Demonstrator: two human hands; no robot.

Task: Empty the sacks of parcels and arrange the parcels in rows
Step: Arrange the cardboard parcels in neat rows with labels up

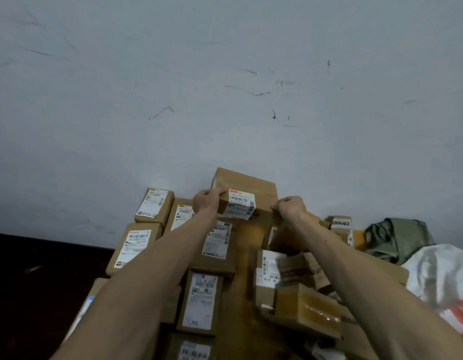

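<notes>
Held parcel: a brown cardboard parcel [247, 184] with a white barcode label [239, 205] on its near face, held at the far end of the other parcels and close to the pale wall [225, 87] (whether it touches the wall I cannot tell).
Left hand [205, 200]: it grips the near left corner of the cardboard parcel, with its fingers [220, 190] curled over the top edge.
Right hand [289, 205]: it grips the near right corner, with its fingers [276, 205] clamped on the edge.
Rows: under the left arm, flat parcels [201, 300] lie label up, side by side in lines running toward the wall.
Pile: at the right, loose parcels [307, 310] lie tilted, one over another.
Sacks: a crumpled green sack [397, 237] lies by the wall at the right, and a white sack [438, 276] lies just in front of it.
</notes>
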